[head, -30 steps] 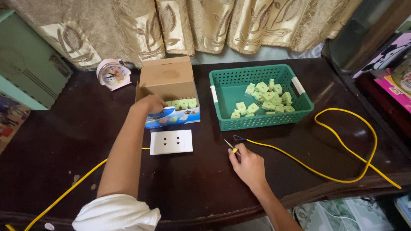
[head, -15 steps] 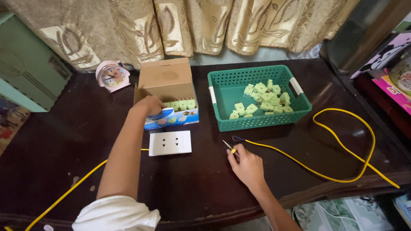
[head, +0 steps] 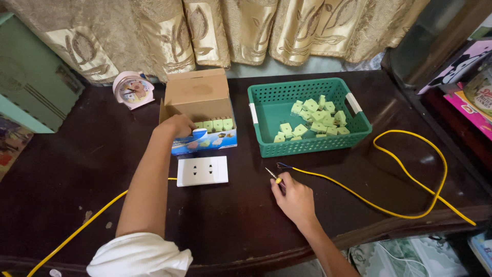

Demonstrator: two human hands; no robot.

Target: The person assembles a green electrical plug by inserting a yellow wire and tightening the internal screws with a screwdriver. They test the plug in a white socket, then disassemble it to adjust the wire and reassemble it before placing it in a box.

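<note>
- Reaching forward, the left hand (head: 179, 124) sits at the open front of a cardboard box (head: 197, 95), fingers curled at the row of pale green parts (head: 215, 124) inside; whether this grip has closed on one of them cannot be told, as the fingertips are hidden against the box.
- Right hand (head: 294, 197) rests on the bench (head: 77, 154), its grip closed around a small screwdriver (head: 273, 175) with a yellow handle, the metal tip pointing up and left, away from the wrist.
- Just beside the screwdriver tip lies the bare end of a yellow cable (head: 410, 169), which runs right, loops near the bench's right side and trails off the front edge.
- White double socket plate (head: 202, 171) lies flat between the two hands, just in front of the box and apart from both hands.
- A second yellow cable run (head: 77, 231) passes under the left forearm toward the lower left corner.
- Green plastic basket (head: 266, 110) stands to the right of the box, close beside it, holding a loose heap of pale green parts (head: 312, 120).
- Small pink alarm clock (head: 133, 90) stands at the back of the bench, left of the box.
- Gold patterned curtains (head: 230, 31) hang behind the bench.
</note>
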